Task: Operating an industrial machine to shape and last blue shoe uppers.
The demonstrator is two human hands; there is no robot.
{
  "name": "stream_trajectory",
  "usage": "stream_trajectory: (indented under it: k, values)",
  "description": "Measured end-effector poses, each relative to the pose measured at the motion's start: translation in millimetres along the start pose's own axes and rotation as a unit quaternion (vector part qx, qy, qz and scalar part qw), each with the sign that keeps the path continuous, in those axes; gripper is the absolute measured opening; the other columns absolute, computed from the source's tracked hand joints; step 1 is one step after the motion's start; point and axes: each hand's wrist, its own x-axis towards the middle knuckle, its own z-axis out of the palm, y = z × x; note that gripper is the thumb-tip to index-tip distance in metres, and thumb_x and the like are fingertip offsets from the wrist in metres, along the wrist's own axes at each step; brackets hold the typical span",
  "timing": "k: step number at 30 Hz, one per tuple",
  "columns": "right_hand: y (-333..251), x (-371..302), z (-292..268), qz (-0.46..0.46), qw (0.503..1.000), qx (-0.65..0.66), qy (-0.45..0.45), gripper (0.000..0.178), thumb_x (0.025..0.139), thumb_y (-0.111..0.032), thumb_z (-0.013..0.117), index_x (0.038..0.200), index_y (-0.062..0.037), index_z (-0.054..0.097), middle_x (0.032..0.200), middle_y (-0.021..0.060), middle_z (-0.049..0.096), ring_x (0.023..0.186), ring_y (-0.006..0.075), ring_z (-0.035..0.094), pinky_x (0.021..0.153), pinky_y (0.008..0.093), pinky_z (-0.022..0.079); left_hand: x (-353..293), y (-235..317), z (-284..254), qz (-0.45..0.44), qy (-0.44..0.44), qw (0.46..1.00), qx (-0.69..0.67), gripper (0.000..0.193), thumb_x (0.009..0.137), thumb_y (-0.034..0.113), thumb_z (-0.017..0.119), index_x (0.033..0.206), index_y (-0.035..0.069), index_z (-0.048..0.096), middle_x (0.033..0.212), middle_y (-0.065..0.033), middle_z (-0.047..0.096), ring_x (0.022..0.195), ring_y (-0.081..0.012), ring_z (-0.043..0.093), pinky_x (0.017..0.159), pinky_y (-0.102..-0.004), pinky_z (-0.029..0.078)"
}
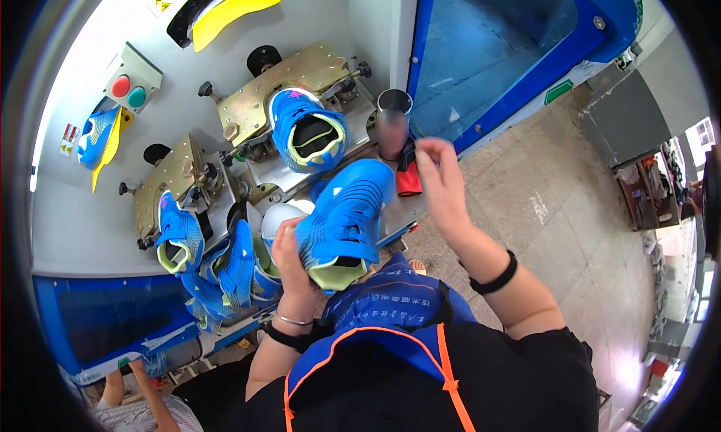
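Observation:
In my left hand (294, 259) is a blue sports shoe (345, 214) with a lime-green collar. My fingers wrap its heel side, and its toe points up and to the right. My right hand (443, 180) is raised to the right of the shoe, apart from it. Its fingers are bent together; whether anything small is between them is hidden. Close beside it stands a shiny cylindrical cup (393, 128) with a dark rim, and a red cloth-like piece (408, 179) lies below the cup. Another blue shoe (309, 131) sits on the machine just beyond the held one.
Several blue shoes (239, 263) crowd the left side of the machine, one of them (178, 233) by a brass-coloured plate (171, 180). A control box (131, 85) has red and green buttons. On the right hangs a blue-framed door (496, 56). Another person's arm (146, 383) shows lower left.

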Motion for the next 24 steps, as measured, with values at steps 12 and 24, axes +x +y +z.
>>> stream_trajectory:
  k: [12,24]
  values:
    - [-8,-35,-39,0.202,0.872,0.363,-0.261,0.020,0.092,-0.015,0.068,0.109,-0.0068,0.061,0.097,-0.0005,0.066,0.090,0.0069,0.060,0.082,0.0228,0.048,-81,5,44,-0.062,-0.135,0.986,-0.070,0.028,0.098,0.014,0.054,0.120,-0.003,0.055,0.109,-0.0085,0.065,0.097,-0.0118,0.061,0.086,-0.0264,0.048]
    - [-27,-69,-29,0.148,0.900,0.207,-0.353,0.044,0.094,-0.012,0.063,0.136,-0.0057,0.052,0.109,0.0034,0.064,0.097,0.0091,0.058,0.089,0.0256,0.046,-93,45,61,0.111,-0.179,0.970,0.119,0.050,0.089,0.005,0.068,0.136,0.001,0.050,0.131,-0.0119,0.055,0.120,-0.0163,0.052,0.102,-0.0314,0.042]
